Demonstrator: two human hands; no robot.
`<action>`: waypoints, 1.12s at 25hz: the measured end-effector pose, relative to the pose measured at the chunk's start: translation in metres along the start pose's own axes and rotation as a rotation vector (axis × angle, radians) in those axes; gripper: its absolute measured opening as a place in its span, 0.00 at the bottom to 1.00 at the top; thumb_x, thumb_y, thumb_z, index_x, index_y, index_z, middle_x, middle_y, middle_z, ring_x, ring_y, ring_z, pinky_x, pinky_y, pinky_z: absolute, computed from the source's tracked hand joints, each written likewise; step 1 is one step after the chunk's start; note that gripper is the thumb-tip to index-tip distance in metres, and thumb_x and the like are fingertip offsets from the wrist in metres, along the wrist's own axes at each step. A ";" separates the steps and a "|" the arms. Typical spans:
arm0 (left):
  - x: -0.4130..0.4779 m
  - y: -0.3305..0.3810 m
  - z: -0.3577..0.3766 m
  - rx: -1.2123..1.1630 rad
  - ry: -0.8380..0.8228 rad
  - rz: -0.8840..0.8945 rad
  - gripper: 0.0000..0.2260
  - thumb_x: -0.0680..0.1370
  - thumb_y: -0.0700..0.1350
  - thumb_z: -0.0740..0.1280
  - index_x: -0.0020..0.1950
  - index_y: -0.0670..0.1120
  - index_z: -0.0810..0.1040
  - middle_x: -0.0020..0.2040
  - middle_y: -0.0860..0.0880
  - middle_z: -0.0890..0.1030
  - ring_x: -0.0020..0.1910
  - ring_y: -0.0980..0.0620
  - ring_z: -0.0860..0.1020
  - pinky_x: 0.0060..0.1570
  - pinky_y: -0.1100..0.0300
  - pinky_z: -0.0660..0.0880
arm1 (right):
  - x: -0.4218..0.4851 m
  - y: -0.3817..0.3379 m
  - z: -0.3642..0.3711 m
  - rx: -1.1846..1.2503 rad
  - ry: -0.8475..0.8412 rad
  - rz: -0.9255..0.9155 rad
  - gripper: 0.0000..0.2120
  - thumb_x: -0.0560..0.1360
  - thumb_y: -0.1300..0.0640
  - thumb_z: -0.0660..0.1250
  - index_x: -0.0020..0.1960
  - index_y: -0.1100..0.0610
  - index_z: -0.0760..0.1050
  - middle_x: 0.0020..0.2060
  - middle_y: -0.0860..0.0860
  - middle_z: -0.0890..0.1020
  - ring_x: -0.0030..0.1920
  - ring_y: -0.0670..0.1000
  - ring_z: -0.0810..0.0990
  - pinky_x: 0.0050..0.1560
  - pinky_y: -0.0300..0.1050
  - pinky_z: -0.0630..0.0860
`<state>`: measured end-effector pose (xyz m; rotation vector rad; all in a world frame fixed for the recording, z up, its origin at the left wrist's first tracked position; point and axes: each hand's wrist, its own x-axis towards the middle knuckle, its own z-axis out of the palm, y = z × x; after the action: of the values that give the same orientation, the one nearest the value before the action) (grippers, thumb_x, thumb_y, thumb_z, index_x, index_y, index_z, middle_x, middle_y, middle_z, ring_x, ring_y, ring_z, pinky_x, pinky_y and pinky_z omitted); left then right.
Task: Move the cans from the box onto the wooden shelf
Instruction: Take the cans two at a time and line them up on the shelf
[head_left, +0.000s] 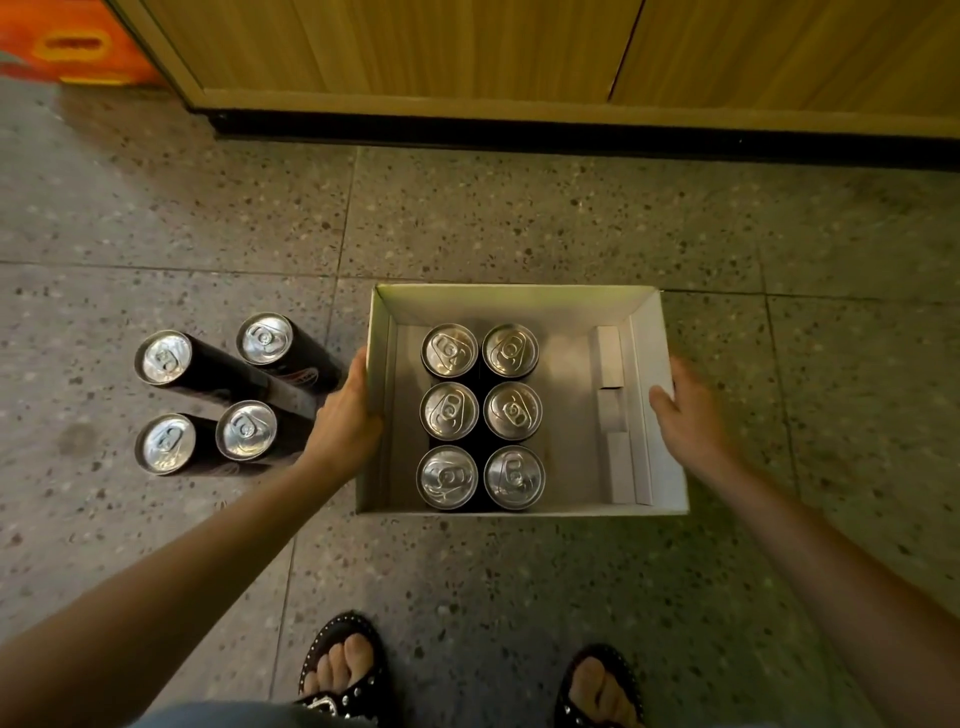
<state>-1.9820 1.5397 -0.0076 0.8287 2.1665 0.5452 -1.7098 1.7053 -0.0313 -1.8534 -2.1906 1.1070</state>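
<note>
A white cardboard box (519, 297) with an open top is in front of me over the floor. Several black cans with silver tops (449, 411) stand upright in its left half, in two columns of three rows. Its right half holds only a folded white insert (610, 410). My left hand (345, 418) grips the box's left wall. My right hand (688, 410) grips the right wall, thumb inside the rim. I cannot tell whether the box rests on the floor or is lifted. The wooden unit (415, 47) runs along the top of the view.
Several more black cans (247, 430) stand upright on the speckled tile floor just left of the box, close to my left wrist. An orange crate (72, 47) sits at the top left. My sandalled feet (343, 670) are at the bottom edge.
</note>
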 end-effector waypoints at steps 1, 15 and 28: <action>-0.001 0.001 0.000 -0.017 -0.018 0.002 0.32 0.76 0.39 0.62 0.75 0.54 0.50 0.65 0.38 0.74 0.63 0.37 0.72 0.63 0.42 0.69 | 0.000 -0.003 -0.002 0.012 0.022 -0.001 0.24 0.78 0.56 0.57 0.73 0.55 0.56 0.70 0.57 0.68 0.67 0.57 0.69 0.65 0.57 0.70; 0.039 0.042 0.009 -0.348 -0.309 0.053 0.38 0.67 0.43 0.74 0.72 0.49 0.59 0.64 0.45 0.74 0.61 0.47 0.74 0.60 0.52 0.74 | 0.011 -0.102 0.039 0.316 -0.516 -0.143 0.37 0.69 0.55 0.71 0.72 0.50 0.55 0.69 0.50 0.67 0.66 0.49 0.67 0.61 0.40 0.63; 0.064 0.037 0.019 -0.338 -0.219 0.186 0.31 0.61 0.39 0.78 0.61 0.48 0.72 0.54 0.54 0.79 0.53 0.61 0.77 0.53 0.67 0.75 | 0.039 -0.090 0.058 0.443 -0.302 -0.283 0.31 0.58 0.66 0.78 0.58 0.56 0.71 0.52 0.48 0.78 0.53 0.44 0.76 0.49 0.19 0.68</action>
<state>-1.9865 1.6130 -0.0291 0.8614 1.7462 0.8461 -1.8238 1.7107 -0.0398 -1.2213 -2.0302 1.7183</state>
